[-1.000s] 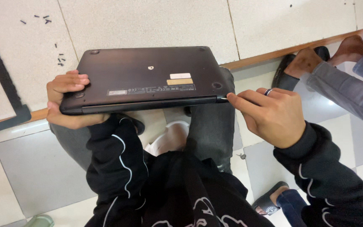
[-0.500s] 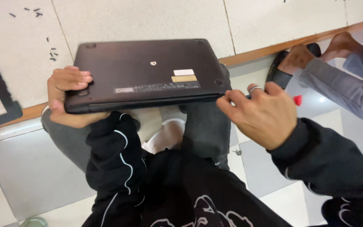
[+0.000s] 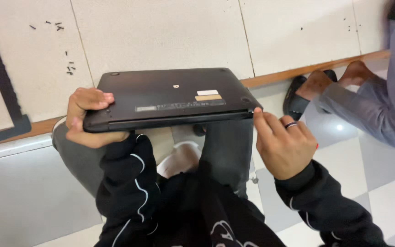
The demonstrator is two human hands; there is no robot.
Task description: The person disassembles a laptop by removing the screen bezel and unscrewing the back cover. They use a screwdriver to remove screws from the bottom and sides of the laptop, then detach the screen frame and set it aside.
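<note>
A black laptop [image 3: 170, 96] lies closed and bottom-up on the white table [image 3: 161, 36], with its front edge over the table's wooden rim. My left hand [image 3: 85, 119] grips its near left corner, thumb on top and fingers underneath. My right hand [image 3: 284, 142], wearing a ring, is at the near right corner with its index fingertip touching the edge and the other fingers curled. A small red bit [image 3: 317, 145] peeks out at the far side of that hand; I cannot tell what it is. My knees in grey trousers are under the laptop.
A black screen bezel frame [image 3: 3, 91] lies on the table at the left. Several tiny dark screws [image 3: 69, 68] are scattered at the back left. Another person's legs in grey trousers [image 3: 376, 105] and a dark sandal [image 3: 296, 98] are on the checkered floor at the right.
My right hand has eased back from pinching the right corner to just touching it with the index finger. My left hand keeps its grip and the laptop has hardly moved.
</note>
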